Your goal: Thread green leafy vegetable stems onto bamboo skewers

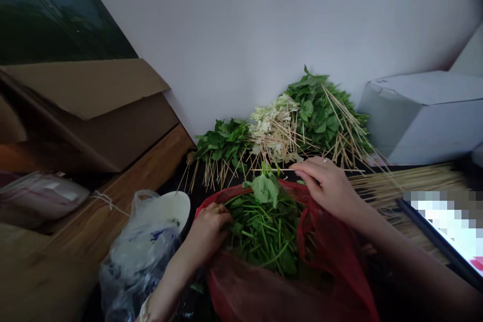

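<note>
My right hand point(323, 181) pinches a thin wooden skewer point(283, 169) held level over the back rim of a red plastic bag point(260, 287). A leafy green sprig point(265, 188) hangs from the skewer, left of the fingers. The open bag is full of green leaves and stems point(264, 231). At the bag's left edge, my left hand point(212, 224) has its fingers curled down among the greens; the fingertips are hidden, so what they hold cannot be made out.
Skewered greens point(222, 141), pale skewered leaves point(273, 128) and a taller green pile point(317, 105) lie against the wall. Bare skewers point(411, 183) and a lit screen point(449, 231) are right. A white bowl point(175, 209), plastic bag point(139, 256) and cardboard box point(113, 131) stand left; a white box point(437, 121) back right.
</note>
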Available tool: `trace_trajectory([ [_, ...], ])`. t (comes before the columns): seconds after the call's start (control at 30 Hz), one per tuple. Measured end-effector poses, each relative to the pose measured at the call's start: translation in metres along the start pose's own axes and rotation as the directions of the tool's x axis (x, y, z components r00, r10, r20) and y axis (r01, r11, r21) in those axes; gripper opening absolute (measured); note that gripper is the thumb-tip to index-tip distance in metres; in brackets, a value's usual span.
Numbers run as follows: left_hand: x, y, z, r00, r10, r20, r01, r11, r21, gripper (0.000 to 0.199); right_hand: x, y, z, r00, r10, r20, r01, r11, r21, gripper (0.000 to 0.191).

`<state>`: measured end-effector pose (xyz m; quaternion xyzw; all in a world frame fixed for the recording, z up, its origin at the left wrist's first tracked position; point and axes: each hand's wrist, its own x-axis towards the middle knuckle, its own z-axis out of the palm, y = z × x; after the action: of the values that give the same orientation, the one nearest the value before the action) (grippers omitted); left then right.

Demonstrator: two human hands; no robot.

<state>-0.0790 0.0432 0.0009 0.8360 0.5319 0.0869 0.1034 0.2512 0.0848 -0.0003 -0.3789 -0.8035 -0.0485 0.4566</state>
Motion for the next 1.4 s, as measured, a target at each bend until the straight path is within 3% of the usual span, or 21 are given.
trace_trajectory([
  [0.07,0.002,0.001,-0.011,0.996,-0.022,-0.089,0.015,0.997,-0.070,0.023,-0.001,0.000,0.001,1.000,0.003,-0.001,-0.003,1.000,0.007,0.022],
  [0.13,0.005,0.004,-0.025,0.981,-0.085,-0.176,0.029,0.955,-0.296,0.012,-0.001,0.001,0.002,1.000,0.028,-0.005,-0.028,0.999,0.026,0.021],
  [0.2,0.009,0.010,-0.032,0.958,-0.188,-0.215,0.029,0.812,-0.583,0.008,-0.001,0.002,0.001,0.998,0.059,-0.008,-0.059,0.997,0.047,0.020],
  [0.27,0.015,0.016,-0.029,0.942,-0.283,-0.180,0.024,0.593,-0.805,0.018,-0.001,0.003,0.000,0.997,0.079,-0.014,-0.078,0.995,0.055,0.019],
  [0.33,0.024,0.019,-0.016,0.941,-0.321,-0.109,0.039,0.421,-0.906,0.025,-0.001,0.003,-0.001,0.996,0.083,-0.028,-0.081,0.995,0.056,0.019],
  [0.37,0.029,0.018,-0.008,0.937,-0.336,-0.094,0.047,0.389,-0.920,0.028,-0.001,0.003,-0.001,0.996,0.085,-0.034,-0.083,0.995,0.057,0.019],
  [0.5,0.038,0.008,0.014,0.889,-0.410,-0.205,0.017,0.476,-0.879,0.047,-0.001,0.004,-0.002,0.994,0.100,-0.036,-0.098,0.993,0.061,0.021],
  [0.57,0.035,0.002,0.014,0.903,-0.366,-0.226,0.010,0.542,-0.840,0.037,-0.001,0.004,-0.002,0.995,0.097,-0.039,-0.095,0.994,0.059,0.021],
  [0.67,0.028,-0.001,0.008,0.933,-0.258,-0.249,0.008,0.709,-0.705,0.019,0.000,0.004,-0.002,0.995,0.090,-0.039,-0.088,0.995,0.052,0.021],
  [0.8,0.024,0.004,0.005,0.940,-0.192,-0.282,0.010,0.840,-0.542,0.013,0.000,0.005,-0.002,0.997,0.078,-0.022,-0.077,0.996,0.046,0.021],
  [0.97,0.017,0.011,0.002,0.977,-0.042,-0.207,-0.053,0.900,-0.432,0.020,-0.001,0.006,-0.001,0.996,0.087,-0.026,-0.085,0.995,0.055,0.020],
  [1.1,0.004,0.015,0.000,0.987,0.143,-0.078,-0.154,0.976,-0.156,0.045,0.000,0.005,-0.001,0.996,0.079,-0.031,-0.077,0.995,0.056,0.021],
  [1.17,0.000,0.017,0.004,0.991,0.136,-0.009,-0.135,0.990,0.037,0.044,0.001,0.005,-0.002,0.997,0.076,-0.027,-0.074,0.996,0.053,0.020],
  [1.23,-0.001,0.017,0.008,0.996,0.093,-0.008,-0.090,0.981,0.170,0.035,0.001,0.005,-0.002,0.997,0.072,-0.019,-0.071,0.996,0.052,0.020],
  [1.3,0.001,0.013,0.008,0.994,0.101,-0.047,-0.093,0.983,0.156,0.027,0.000,0.005,-0.002,0.997,0.069,-0.018,-0.068,0.996,0.057,0.020],
  [1.4,0.007,0.005,-0.002,0.978,0.124,-0.167,-0.139,0.987,-0.083,0.019,0.000,0.005,-0.002,0.997,0.073,-0.023,-0.071,0.995,0.065,0.020],
])
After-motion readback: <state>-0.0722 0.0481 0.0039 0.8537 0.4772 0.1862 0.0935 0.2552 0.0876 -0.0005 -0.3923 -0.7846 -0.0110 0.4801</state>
